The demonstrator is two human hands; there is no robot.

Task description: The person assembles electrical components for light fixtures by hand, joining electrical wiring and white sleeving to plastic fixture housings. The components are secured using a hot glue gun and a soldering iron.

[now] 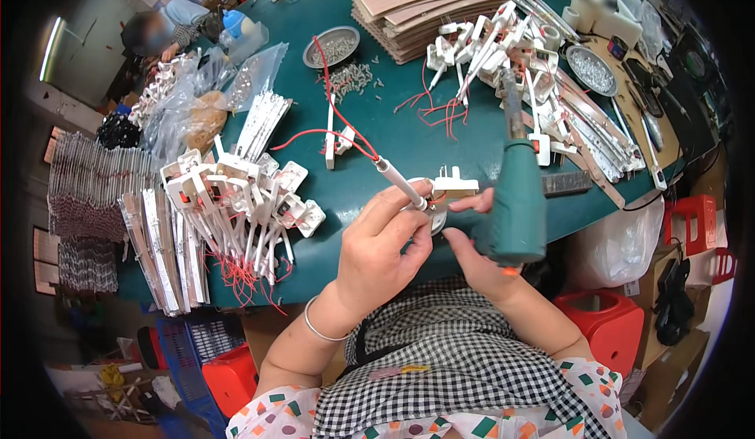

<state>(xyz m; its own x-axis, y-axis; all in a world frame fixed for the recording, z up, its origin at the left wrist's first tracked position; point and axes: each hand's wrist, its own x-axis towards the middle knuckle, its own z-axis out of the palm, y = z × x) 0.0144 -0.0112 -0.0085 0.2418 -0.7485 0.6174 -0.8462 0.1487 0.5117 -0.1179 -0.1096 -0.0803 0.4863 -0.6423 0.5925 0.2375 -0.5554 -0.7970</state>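
My left hand (387,235) is closed around a white plastic fitting with a white tube (403,183). Red wires (346,121) run out of the tube's far end. At the fingertips is a white plug-like piece (454,185), with thin red wire beside it. My right hand (481,262) is at the right of this piece, index finger and thumb apart; its index fingertip is close to the piece. A green power screwdriver (517,203) with a metal shaft stands in front of my right hand and hides part of it. Below the fitting shows a white rounded part (439,220).
Piles of white plug assemblies (236,191) lie left and more (503,46) at the far right. Screws fill a metal bowl (332,46) and lie loose (354,80). Stacked cardboard sheets (425,3) stand at the back. A red stool (602,321) is at the right.
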